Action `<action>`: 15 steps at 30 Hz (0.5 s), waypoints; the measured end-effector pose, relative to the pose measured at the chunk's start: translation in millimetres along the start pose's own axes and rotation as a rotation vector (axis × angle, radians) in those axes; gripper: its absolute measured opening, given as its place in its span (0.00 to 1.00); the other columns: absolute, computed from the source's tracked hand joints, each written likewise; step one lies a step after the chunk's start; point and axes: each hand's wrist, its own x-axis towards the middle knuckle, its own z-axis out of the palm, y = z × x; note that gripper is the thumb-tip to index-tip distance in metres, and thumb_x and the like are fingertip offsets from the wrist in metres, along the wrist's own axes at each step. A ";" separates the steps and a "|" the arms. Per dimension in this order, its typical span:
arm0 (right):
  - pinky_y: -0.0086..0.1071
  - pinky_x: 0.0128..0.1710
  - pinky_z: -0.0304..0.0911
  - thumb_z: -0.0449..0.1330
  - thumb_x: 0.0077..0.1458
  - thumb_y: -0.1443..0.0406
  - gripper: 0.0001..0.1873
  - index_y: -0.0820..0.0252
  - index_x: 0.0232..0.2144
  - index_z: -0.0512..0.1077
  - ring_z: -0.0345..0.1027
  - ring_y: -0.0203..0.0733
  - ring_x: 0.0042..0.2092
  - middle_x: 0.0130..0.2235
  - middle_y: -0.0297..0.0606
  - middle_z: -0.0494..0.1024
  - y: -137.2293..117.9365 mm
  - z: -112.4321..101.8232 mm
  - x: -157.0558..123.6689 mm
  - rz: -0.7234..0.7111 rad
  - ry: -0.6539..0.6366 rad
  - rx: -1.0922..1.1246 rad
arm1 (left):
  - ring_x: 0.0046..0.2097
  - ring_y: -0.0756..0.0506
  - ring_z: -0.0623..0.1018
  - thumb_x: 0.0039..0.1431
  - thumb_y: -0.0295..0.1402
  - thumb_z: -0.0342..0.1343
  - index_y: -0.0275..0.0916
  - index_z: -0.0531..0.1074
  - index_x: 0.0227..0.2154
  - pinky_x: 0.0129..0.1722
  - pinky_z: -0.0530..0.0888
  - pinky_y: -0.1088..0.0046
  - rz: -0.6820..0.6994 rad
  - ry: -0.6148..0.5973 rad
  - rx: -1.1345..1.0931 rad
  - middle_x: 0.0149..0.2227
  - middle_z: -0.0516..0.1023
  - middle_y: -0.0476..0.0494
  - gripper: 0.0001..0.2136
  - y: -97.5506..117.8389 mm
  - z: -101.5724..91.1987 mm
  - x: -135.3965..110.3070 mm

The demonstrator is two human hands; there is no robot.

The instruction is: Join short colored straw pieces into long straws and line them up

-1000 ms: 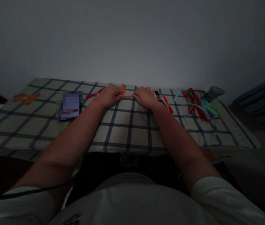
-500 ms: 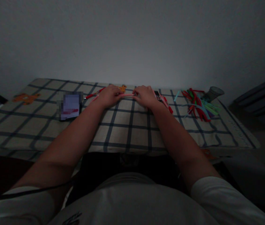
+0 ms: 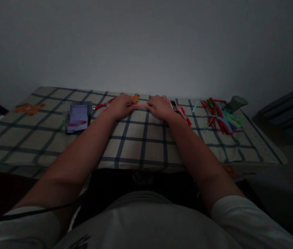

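Both of my hands rest at the far side of a checked tablecloth (image 3: 141, 145). My left hand (image 3: 120, 105) and my right hand (image 3: 160, 106) are closed, each pinching one end of a thin pink strip (image 3: 140, 105) stretched between them just above the cloth. Red scissors (image 3: 102, 104) lie just left of my left hand. A small bundle of pink and red strips with something black (image 3: 180, 111) lies right beside my right hand.
A pile of red, green and blue strips (image 3: 220, 116) lies at the right, with a dark cup (image 3: 237, 102) behind it. A blurred rectangular object (image 3: 77, 116) lies left of centre. Orange bear figures (image 3: 28, 108) decorate the cloth. A wall rises just behind the table.
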 end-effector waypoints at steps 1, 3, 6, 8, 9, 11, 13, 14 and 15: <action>0.50 0.62 0.57 0.54 0.84 0.59 0.23 0.58 0.61 0.86 0.71 0.64 0.65 0.63 0.57 0.86 0.0 -0.1 -0.1 0.004 0.003 0.009 | 0.52 0.37 0.84 0.79 0.45 0.62 0.40 0.91 0.49 0.59 0.77 0.61 0.009 -0.003 -0.002 0.47 0.90 0.35 0.16 -0.2 -0.1 0.3; 0.50 0.63 0.57 0.55 0.84 0.58 0.22 0.58 0.63 0.85 0.71 0.64 0.65 0.63 0.57 0.86 0.3 -0.4 0.0 0.014 0.019 0.040 | 0.51 0.36 0.84 0.80 0.45 0.61 0.40 0.91 0.48 0.59 0.77 0.60 0.029 -0.002 -0.003 0.46 0.90 0.35 0.17 -0.4 -0.1 0.5; 0.50 0.63 0.57 0.57 0.83 0.59 0.20 0.58 0.62 0.84 0.72 0.64 0.64 0.62 0.55 0.87 1.1 -1.2 0.7 0.020 0.044 0.083 | 0.51 0.36 0.84 0.80 0.44 0.61 0.39 0.92 0.48 0.59 0.77 0.58 0.051 0.002 -0.003 0.47 0.91 0.34 0.18 -0.4 0.3 0.2; 0.50 0.63 0.57 0.57 0.83 0.59 0.19 0.58 0.61 0.85 0.72 0.63 0.64 0.61 0.55 0.87 1.5 -1.8 1.4 0.018 0.042 0.092 | 0.52 0.35 0.84 0.81 0.44 0.60 0.38 0.92 0.48 0.59 0.78 0.56 0.063 0.000 -0.008 0.47 0.91 0.33 0.18 -0.5 0.7 -0.2; 0.49 0.63 0.57 0.57 0.83 0.59 0.19 0.58 0.60 0.85 0.73 0.63 0.64 0.61 0.55 0.87 1.6 -1.9 1.7 0.017 0.041 0.094 | 0.52 0.35 0.84 0.81 0.45 0.60 0.38 0.92 0.48 0.60 0.78 0.55 0.068 -0.002 -0.010 0.47 0.91 0.33 0.18 -0.7 1.0 -0.5; 0.49 0.63 0.57 0.57 0.84 0.59 0.19 0.59 0.60 0.85 0.73 0.63 0.63 0.60 0.56 0.87 1.6 -2.1 2.3 0.019 0.041 0.093 | 0.52 0.34 0.84 0.81 0.45 0.59 0.39 0.91 0.49 0.61 0.78 0.54 0.075 -0.004 -0.012 0.48 0.91 0.33 0.19 -1.7 1.8 -0.8; 0.49 0.63 0.58 0.57 0.84 0.59 0.19 0.59 0.60 0.85 0.73 0.63 0.63 0.60 0.56 0.88 1.5 -2.2 2.8 0.026 0.038 0.089 | 0.53 0.34 0.84 0.81 0.46 0.60 0.40 0.91 0.49 0.61 0.77 0.54 0.074 0.002 -0.020 0.48 0.91 0.34 0.18 -3.2 2.9 -0.7; 0.48 0.63 0.58 0.57 0.84 0.59 0.19 0.59 0.60 0.85 0.74 0.63 0.62 0.60 0.56 0.88 1.4 -2.2 3.0 0.029 0.036 0.086 | 0.53 0.34 0.84 0.81 0.46 0.61 0.40 0.91 0.49 0.61 0.77 0.54 0.070 0.007 -0.027 0.48 0.91 0.34 0.18 -4.0 3.5 -0.5; 0.48 0.63 0.58 0.57 0.84 0.59 0.19 0.59 0.60 0.86 0.74 0.62 0.62 0.59 0.56 0.88 1.4 -2.2 3.1 0.030 0.033 0.082 | 0.53 0.34 0.84 0.80 0.45 0.61 0.40 0.91 0.49 0.61 0.77 0.54 0.063 0.018 -0.032 0.49 0.91 0.34 0.17 -4.7 3.9 -0.2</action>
